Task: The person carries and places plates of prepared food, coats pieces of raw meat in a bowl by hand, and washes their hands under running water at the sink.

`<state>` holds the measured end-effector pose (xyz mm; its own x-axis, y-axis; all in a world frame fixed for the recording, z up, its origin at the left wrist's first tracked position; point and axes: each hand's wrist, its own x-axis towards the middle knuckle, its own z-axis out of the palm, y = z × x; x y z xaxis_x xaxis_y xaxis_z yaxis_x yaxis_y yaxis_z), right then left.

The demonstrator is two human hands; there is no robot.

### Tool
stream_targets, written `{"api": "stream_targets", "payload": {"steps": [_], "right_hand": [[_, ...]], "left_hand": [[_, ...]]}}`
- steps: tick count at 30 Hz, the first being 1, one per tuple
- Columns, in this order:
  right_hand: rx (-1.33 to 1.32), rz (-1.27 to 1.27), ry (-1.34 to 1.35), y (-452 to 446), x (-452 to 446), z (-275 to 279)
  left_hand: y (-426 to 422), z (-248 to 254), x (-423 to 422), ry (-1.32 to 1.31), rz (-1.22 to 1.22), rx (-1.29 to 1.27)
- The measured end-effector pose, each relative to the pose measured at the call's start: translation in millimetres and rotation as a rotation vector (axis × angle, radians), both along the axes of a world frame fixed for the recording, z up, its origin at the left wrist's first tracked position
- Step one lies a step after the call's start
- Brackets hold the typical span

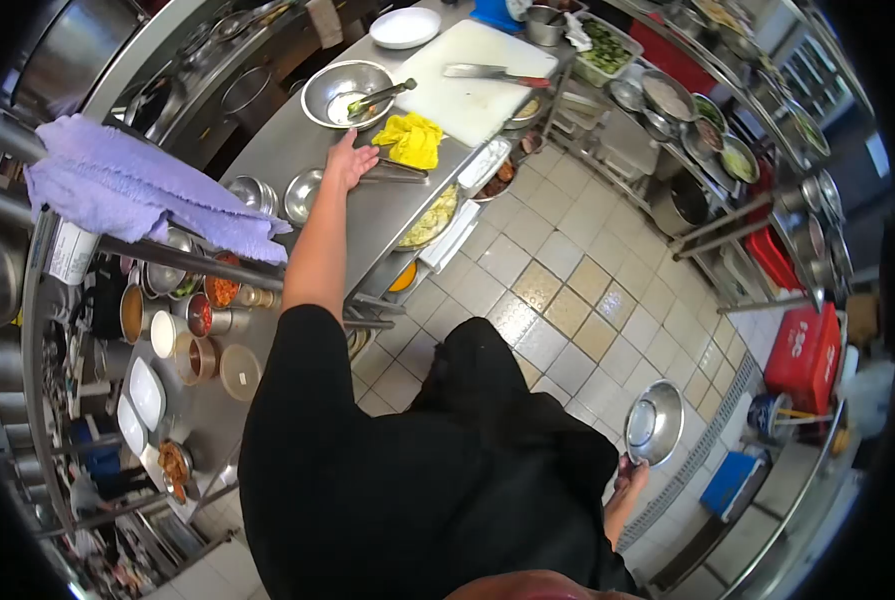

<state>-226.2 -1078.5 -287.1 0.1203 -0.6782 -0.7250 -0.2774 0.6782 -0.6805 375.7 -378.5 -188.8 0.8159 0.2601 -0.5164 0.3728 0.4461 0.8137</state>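
Observation:
My left hand reaches over the steel counter, fingers apart and holding nothing. Just beyond its fingertips stands a steel mixing bowl with a pair of tongs resting in it. A crumpled yellow cloth lies to the right of that hand, and a long metal utensil lies close below the cloth. Low on my right side, my right hand grips the rim of a steel bowl, tilted and held above the tiled floor. Partly behind my left forearm is a smaller steel bowl.
A knife lies on the white cutting board, near a white plate. A purple towel hangs on the rail at left. Shelves with food bowls line the right, beyond the tiled floor. A red box stands far right.

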Motion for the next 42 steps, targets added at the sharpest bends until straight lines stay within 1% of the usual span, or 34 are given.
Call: {"api": "stream_targets", "payload": {"steps": [1, 3, 4, 5, 6, 9, 10, 11, 12, 15, 17, 19, 20, 22, 23, 24, 25, 26, 27, 28, 29, 30, 31, 32, 33, 34, 35, 36, 37, 39, 42], "right_hand": [[-0.044, -0.060, -0.054, 2, 33, 18], [-0.056, 0.197, -0.047, -60, 55, -19], [-0.009, 0.094, -0.037, -69, 88, -18], [-0.120, 0.273, -0.008, -94, 108, -32], [-0.226, 0.452, 0.020, -135, 125, -59], [-0.104, 0.443, -0.069, -137, 219, -34], [-0.011, 0.406, -0.104, -134, 255, -18], [0.080, 0.363, -0.139, -134, 283, -8], [0.117, 0.623, -0.268, -175, 290, -42], [-0.005, 0.525, -0.230, -130, 371, 5], [0.024, 0.445, -0.224, -124, 405, 3], [0.047, 0.469, -0.228, -120, 435, 2], [0.068, 0.492, -0.222, -114, 445, 2], [0.086, 0.493, -0.165, -98, 467, 2], [0.087, 0.487, -0.143, -99, 473, 4], [0.098, 0.527, -0.173, -109, 475, -11], [0.056, 0.509, -0.148, -98, 482, -2], [0.050, 0.470, -0.192, -86, 487, 9], [0.045, 0.534, -0.220, -84, 493, 9], [0.058, 0.532, -0.242, -78, 497, 15], [0.082, 0.503, -0.342, -82, 494, 4], [0.076, 0.526, -0.261, -80, 497, 14], [0.021, 0.566, -0.264, -93, 492, -12], [-0.014, 0.524, -0.158, -77, 495, 24], [-0.046, 0.565, -0.149, -91, 489, 4], [-0.026, 0.405, -0.202, -74, 494, 34], [-0.088, 0.299, -0.262, -74, 494, 28], [-0.083, 0.315, -0.234, -80, 490, 32], [-0.089, 0.270, -0.212, -83, 486, 44], [-0.088, 0.198, -0.287, -97, 467, 38], [-0.092, 0.080, -0.259, -141, 428, 38]], "left_hand": [[0, 3, 13, 0.011, 0.074, 0.005], [3, -4, 38, 0.021, 0.186, 0.010], [6, -12, 57, 0.015, 0.222, 0.013], [8, -22, 71, 0.019, 0.253, 0.020], [12, -31, 86, -0.017, 0.300, 0.013], [37, -68, 94, -0.106, 0.473, 0.006], [42, -73, 96, -0.070, 0.585, 0.045], [46, -69, 92, -0.073, 0.602, 0.082], [51, -60, 77, -0.074, 0.609, 0.119], [88, -57, 51, -0.023, 0.571, 0.234], [120, -56, 28, -0.083, 0.398, 0.269], [155, -54, 25, 0.163, 0.366, 0.235], [154, -47, 14, 0.207, 0.398, 0.280], [140, -11, 6, 0.278, 0.455, 0.365], [128, 2, 1, 0.358, 0.482, 0.755], [111, 13, -7, 0.425, 0.490, 1.145], [89, 21, -14, 0.471, 0.478, 1.538], [59, 23, -20, 0.358, 0.471, 1.617], [20, 23, -29, 0.231, 0.459, 1.687], [-33, 39, -31, 0.321, 0.302, 1.254], [-81, 47, -28, 0.349, 0.161, 1.058], [-97, 0, -37, 0.075, 0.154, 1.148], [-115, -30, -37, -0.064, 0.059, 1.424], [-172, -2, -30, -0.024, -0.004, 1.222], [-183, -47, -26, -0.217, -0.003, 1.075], [-201, -69, -20, -0.280, -0.156, 1.084], [-235, -63, -10, -0.246, -0.299, 0.922], [-267, -48, -10, -0.189, -0.427, 0.781], [-294, -47, -5, -0.234, -0.520, 0.711], [-329, -59, 6, -0.308, -0.669, 0.577], [-384, -72, 22, -0.308, -0.835, 0.483]]}}
